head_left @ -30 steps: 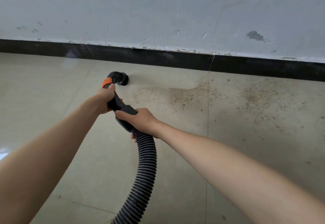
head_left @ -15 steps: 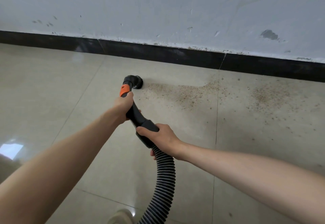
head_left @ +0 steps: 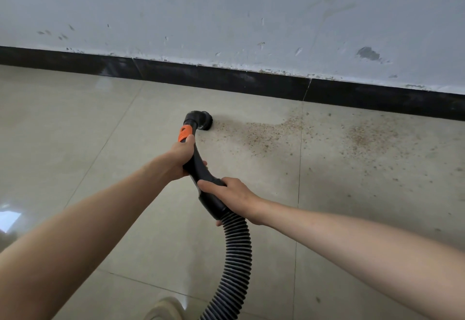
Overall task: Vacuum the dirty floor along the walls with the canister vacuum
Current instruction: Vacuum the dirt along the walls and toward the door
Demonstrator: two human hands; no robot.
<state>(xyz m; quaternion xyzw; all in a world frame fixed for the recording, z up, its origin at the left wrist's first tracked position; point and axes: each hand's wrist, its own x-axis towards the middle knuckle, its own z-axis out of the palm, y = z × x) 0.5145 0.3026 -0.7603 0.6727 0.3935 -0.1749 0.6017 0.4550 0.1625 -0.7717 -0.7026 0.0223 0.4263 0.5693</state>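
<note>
Since half a second ago your brush nozzle [head_left: 201, 121] has edged rightward into the near end of the grit trail, and both arms have stayed stretched out on the handle.

From your head view, you stand on a floor [head_left: 75, 143] of large pale glossy tiles with thin grout lines, one seam running toward you just right of your hands. A black baseboard [head_left: 226, 79] runs along the foot of a grey-white wall [head_left: 226, 5] that is scuffed and chipped (one darker gouge sits far right). Brown dirt [head_left: 264, 133] is scattered in a band from the nozzle off to the right, with a second patch farther right, both lying near the baseboard but short of it. A bright window glare shows on the tiles at the far left edge.

Your vacuum handle [head_left: 198, 168], a black curved tube with an orange collar [head_left: 184, 133], has its long axis running away from you toward the wall; the nozzle at its far end bends down and to the right and rests on the floor. The ribbed hose [head_left: 236, 256] trails back toward you and out of the bottom edge.

Your left hand [head_left: 180, 158] grips the tube just below the orange collar, fingers wrapped round it. Your right hand [head_left: 232, 196] grips the thicker end where the hose joins. No brand or lettering is readable.
</note>
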